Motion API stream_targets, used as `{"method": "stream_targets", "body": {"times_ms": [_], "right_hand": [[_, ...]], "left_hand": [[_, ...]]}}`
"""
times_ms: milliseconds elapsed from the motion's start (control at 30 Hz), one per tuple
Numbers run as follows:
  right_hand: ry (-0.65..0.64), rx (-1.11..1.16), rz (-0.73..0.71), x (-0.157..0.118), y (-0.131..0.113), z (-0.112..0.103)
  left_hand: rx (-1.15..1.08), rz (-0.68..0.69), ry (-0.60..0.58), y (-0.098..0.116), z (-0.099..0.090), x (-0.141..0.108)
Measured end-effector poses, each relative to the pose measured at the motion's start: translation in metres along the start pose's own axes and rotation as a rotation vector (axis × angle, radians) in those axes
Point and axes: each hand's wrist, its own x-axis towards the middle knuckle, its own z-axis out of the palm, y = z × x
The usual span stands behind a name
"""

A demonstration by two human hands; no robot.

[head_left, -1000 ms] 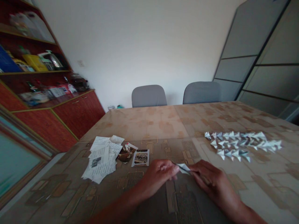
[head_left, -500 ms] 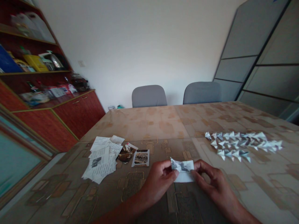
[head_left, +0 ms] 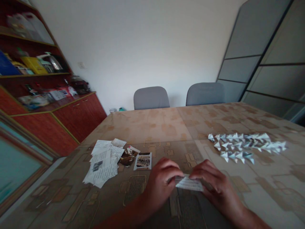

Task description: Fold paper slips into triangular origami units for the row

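A small folded piece of printed paper (head_left: 190, 184) is held between my two hands, above the near part of the table. My left hand (head_left: 164, 178) pinches its left end, fingers curled over the top. At the other end, my right hand (head_left: 212, 183) grips the upper right edge, fingertips closed on it. Lines of text show on the side facing me, and part of the upper edge is hidden under my fingers.
Left of my hands lies a pile of loose printed paper pieces (head_left: 102, 167), beside a photo print (head_left: 143, 161). Several folded paper shapes (head_left: 238, 146) stand in rows on the right. Two grey chairs (head_left: 151, 97) back the patterned table (head_left: 166, 127).
The paper has been turned, so a face with lines of text shows instead of the picture and white strip. My fingers have moved over its top edge, and the hands tilted inward.
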Motion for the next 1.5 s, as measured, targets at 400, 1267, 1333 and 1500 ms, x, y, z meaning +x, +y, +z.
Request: {"method": "stream_targets", "body": {"times_ms": [400, 1267, 1333, 1500], "right_hand": [[-0.296, -0.223, -0.070, -0.006, 0.016, 0.000], [-0.262, -0.169, 0.304, -0.008, 0.029, 0.007], [-0.250, -0.215, 0.311, -0.009, 0.031, 0.011], [-0.215, -0.288, 0.307, -0.015, 0.036, 0.017]], "left_hand": [[0.497, 0.327, -0.369, -0.009, 0.000, -0.010], [0.316, -0.225, -0.318, 0.008, 0.010, -0.017], [0.365, -0.248, -0.314, 0.011, 0.007, -0.015], [0.483, -0.059, -0.383, 0.028, 0.006, -0.015]]}}
